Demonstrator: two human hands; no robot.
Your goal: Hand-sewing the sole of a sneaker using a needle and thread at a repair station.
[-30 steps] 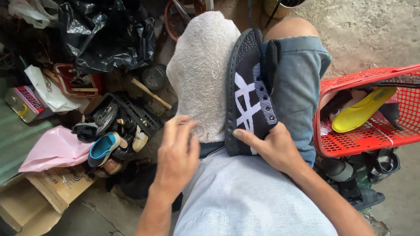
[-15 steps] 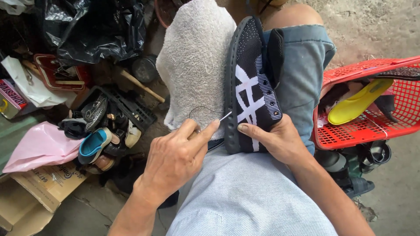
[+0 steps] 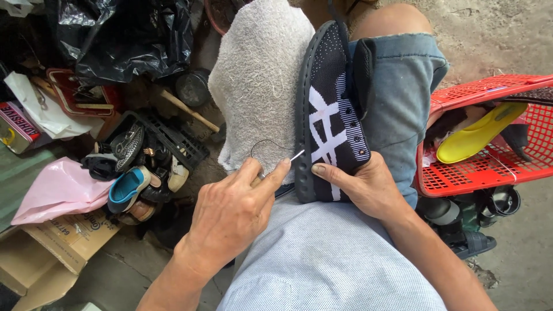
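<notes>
A black knit sneaker (image 3: 329, 115) with white stripes lies on its side on my lap, between a grey-white towel (image 3: 262, 80) and my denim-clad knee. My right hand (image 3: 360, 184) grips the shoe's heel end, thumb on the upper. My left hand (image 3: 230, 213) pinches a metal awl needle (image 3: 296, 155) whose tip touches the dark sole edge. A thin dark thread (image 3: 268, 144) loops from the needle over the towel.
A red plastic basket (image 3: 489, 167) with a yellow insole (image 3: 478, 133) stands at the right. At the left lie a black crate of small shoes (image 3: 141, 164), a pink bag (image 3: 60, 190), a cardboard box (image 3: 55, 245) and black plastic bags (image 3: 124, 37).
My left hand rose from my lap, took hold of the needle and brought its tip to the shoe's sole edge. The right hand kept its grip on the shoe.
</notes>
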